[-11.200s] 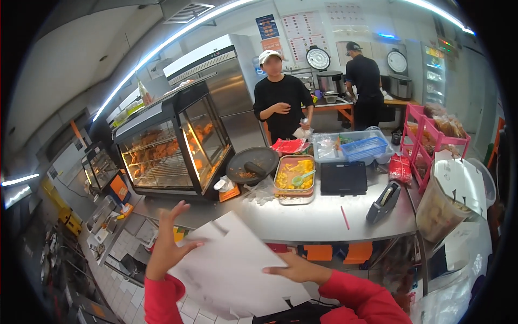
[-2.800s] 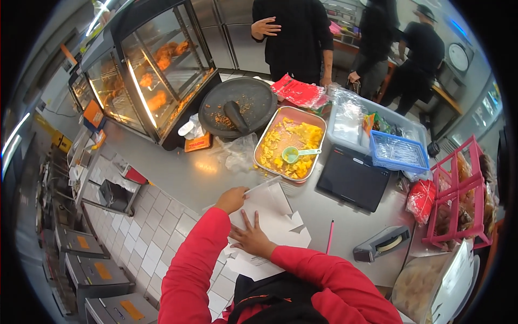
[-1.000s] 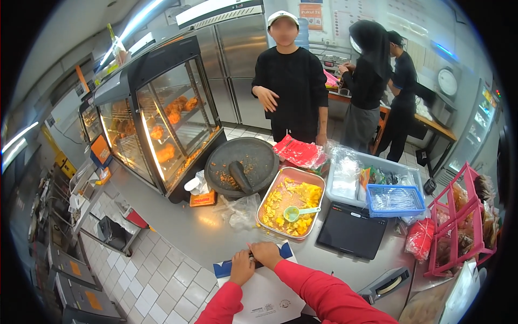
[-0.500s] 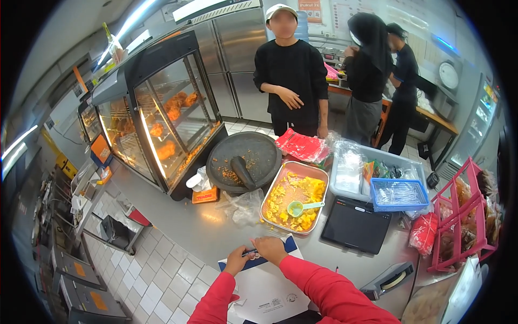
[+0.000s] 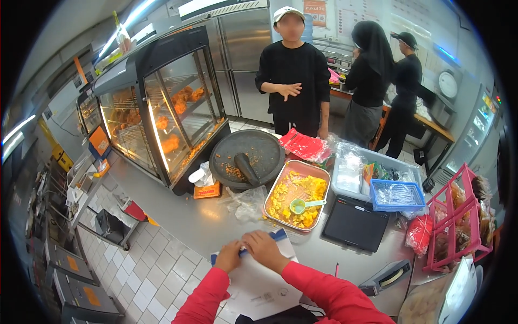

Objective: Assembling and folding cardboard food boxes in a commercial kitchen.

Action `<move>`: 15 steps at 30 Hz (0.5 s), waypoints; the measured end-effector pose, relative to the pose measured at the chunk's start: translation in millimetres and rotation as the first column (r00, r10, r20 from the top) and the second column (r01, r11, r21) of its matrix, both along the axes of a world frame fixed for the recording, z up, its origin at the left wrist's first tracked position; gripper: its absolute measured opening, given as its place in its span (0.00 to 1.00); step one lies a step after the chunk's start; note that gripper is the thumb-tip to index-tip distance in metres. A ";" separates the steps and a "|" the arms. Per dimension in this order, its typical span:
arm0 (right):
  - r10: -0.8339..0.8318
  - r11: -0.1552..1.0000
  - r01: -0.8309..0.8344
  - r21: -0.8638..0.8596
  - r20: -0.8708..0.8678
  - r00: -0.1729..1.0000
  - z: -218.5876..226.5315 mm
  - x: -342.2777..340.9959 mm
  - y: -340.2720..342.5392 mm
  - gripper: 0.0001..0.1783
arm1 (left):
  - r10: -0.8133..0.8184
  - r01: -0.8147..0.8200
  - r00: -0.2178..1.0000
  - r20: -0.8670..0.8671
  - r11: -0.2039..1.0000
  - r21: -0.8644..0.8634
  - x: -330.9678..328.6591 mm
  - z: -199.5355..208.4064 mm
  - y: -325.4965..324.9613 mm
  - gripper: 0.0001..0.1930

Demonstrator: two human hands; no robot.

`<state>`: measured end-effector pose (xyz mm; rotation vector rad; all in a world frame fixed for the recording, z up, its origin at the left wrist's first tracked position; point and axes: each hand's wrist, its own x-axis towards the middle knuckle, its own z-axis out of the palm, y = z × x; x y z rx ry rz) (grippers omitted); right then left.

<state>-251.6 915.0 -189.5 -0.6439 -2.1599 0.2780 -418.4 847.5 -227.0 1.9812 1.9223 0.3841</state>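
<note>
Left hand (image 5: 229,256) and right hand (image 5: 265,250), fingers curled, nearly meet above the near edge of a grey metal tabletop (image 5: 189,221); whether they grip anything cannot be told. Beneath them lies a white paperboard sheet (image 5: 264,289), mostly flat; its blue far border (image 5: 279,234) seems part-worked, with no closed shape formed. Beyond, a rectangular metal tray (image 5: 275,187) bears chopped yellow food (image 5: 310,189) and a pale-green plastic scoop (image 5: 298,206)

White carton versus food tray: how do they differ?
The carton has blue along its far edge; the tray is pinkish inside. The left hand and right hand touch the carton, not the tray. The tray holds yellow food and a scoop; the carton shows neither.
</note>
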 end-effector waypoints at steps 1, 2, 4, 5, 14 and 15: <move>0.121 0.989 -0.113 -0.094 0.089 0.989 -2.5 3.2 -17.6 0.11 | 0.024 -0.022 0.999 -0.029 0.997 0.080 -12.9 -0.6 4.3 0.21; 0.248 0.957 -0.214 -0.198 0.165 0.955 -7.2 6.0 -35.1 0.13 | 0.052 -0.043 0.997 -0.056 0.986 0.158 -25.1 -1.8 6.5 0.20; 0.331 0.927 -0.284 -0.246 0.176 0.927 -19.2 12.7 -64.0 0.18 | 0.076 -0.060 0.994 -0.083 0.981 0.183 -41.1 9.0 15.0 0.20; 0.346 0.929 -0.262 -0.263 0.360 0.866 -36.4 16.6 -74.0 0.27 | 0.098 -0.072 0.988 -0.116 0.976 0.207 -46.1 14.3 18.4 0.20; 0.244 0.958 -0.125 -0.257 0.512 0.823 -63.6 -10.1 -61.7 0.34 | 0.079 -0.020 0.980 -0.180 0.951 0.309 -39.9 66.5 9.4 0.16; 0.235 0.962 -0.122 -0.243 0.519 0.822 -63.0 -11.6 -58.3 0.34 | 0.082 -0.035 0.983 -0.165 0.961 0.273 -39.1 69.8 4.0 0.16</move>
